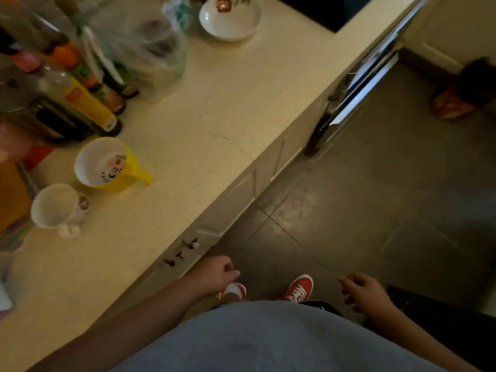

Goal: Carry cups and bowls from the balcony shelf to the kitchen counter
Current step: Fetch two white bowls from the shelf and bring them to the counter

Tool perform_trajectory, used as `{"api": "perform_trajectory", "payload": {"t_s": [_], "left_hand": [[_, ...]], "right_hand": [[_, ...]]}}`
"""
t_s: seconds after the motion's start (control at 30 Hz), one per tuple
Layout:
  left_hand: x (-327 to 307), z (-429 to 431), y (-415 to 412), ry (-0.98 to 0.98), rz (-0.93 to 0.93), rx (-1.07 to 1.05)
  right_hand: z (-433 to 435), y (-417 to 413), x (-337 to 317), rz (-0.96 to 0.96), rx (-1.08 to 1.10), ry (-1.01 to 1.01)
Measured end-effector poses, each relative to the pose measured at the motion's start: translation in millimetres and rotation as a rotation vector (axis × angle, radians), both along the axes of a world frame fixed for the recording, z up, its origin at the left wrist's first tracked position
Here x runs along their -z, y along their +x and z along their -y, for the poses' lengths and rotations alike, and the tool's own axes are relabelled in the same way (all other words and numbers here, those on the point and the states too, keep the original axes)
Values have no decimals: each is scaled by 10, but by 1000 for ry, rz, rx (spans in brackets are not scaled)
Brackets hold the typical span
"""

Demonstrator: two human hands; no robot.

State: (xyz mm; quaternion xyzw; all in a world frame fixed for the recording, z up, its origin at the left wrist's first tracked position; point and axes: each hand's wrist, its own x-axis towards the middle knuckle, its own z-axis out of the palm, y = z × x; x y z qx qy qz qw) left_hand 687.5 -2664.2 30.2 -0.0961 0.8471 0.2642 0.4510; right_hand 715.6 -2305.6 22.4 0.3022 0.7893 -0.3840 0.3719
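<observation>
A long cream-coloured stone bench point(204, 108) runs diagonally from the lower left to the upper right, with dark grey floor tiles point(375, 197) beside it. Three of the task's pieces stand on it. A yellow plastic cup with a white inside and a stubby side handle point(107, 163) sits upright near the left side, a cartoon print showing on its inner wall. Just beside it, nearer the person, stands a white ceramic mug with a small brown figure on its rim point(57, 206), also upright and apart from the yellow cup. Well away, at the far end of the bench, rests a white ceramic bowl with a red flower painted inside point(230, 18).

Behind the cups a cluster of sauce and oil bottles point(80, 84) lines the back of the bench, and a clear crumpled plastic bag point(150, 41) stands between the bottles and the bowl.

The person wears a grey shirt point(268, 339) and red sneakers point(299, 288). Both arms hang low over the floor, clear of the bench. The left hand point(214, 275) is loosely curled with nothing in it, its fingers point(230, 271) drawn in towards the palm. The right hand point(365, 291) is likewise empty, its fingers half bent and slightly spread.
</observation>
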Motion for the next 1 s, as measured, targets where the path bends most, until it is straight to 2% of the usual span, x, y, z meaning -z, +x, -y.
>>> {"api": "perform_trajectory", "payload": {"t_s": [0.27, 0.47, 0.77, 1.0], "left_hand": [[107, -1197, -442, 94, 45, -123], [72, -1751, -823, 38, -9, -106], [188, -2237, -1814, -91, 21, 164], [338, -2960, -3114, -101, 35, 342]], "right_hand": [[-1248, 391, 231, 77, 195, 35], [-1936, 13, 253, 52, 235, 4], [-2617, -1134, 207, -83, 376, -66], [-3176, -1617, 162, -36, 545, -39]]}}
